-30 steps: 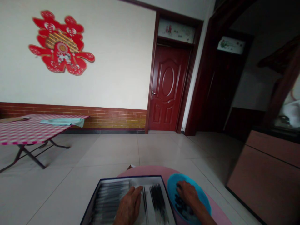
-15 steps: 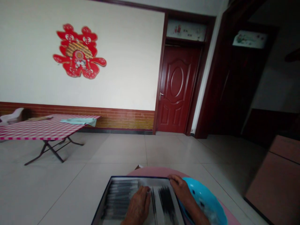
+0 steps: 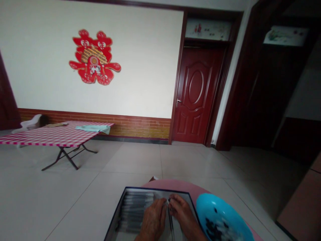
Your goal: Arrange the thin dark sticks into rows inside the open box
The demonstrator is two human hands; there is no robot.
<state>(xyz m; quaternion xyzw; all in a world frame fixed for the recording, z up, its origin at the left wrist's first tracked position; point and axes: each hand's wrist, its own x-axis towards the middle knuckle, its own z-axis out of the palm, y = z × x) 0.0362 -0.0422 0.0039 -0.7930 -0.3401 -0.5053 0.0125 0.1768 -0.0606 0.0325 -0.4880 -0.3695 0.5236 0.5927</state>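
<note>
Over a shallow, dark-rimmed box (image 3: 160, 190), my two hands meet with fingertips nearly touching. My left hand (image 3: 153, 219) is closed, pinching the top of a slim dark rod, perhaps a pen part, too blurred to name surely. My right hand (image 3: 182, 214) pinches a small black piece (image 3: 169, 199) at the rod's tip. Slim dark rods (image 3: 171, 222) lie lengthwise in the box beneath and between the hands. On the box's left side, grey, pen-like sticks (image 3: 134, 211) are stacked in a row. My right hand and forearm cover the box's right part.
A blue bowl (image 3: 213, 201) with small black and whitish pieces stands right of the box, on a pink round table (image 3: 175, 184). Further off are a folding table with a checked cover (image 3: 62, 134), a red door (image 3: 193, 97) and a brownish cabinet (image 3: 301, 201).
My right hand has moved from the box's far right edge to my left fingertips and now has a small black piece. The view has shifted slightly left.
</note>
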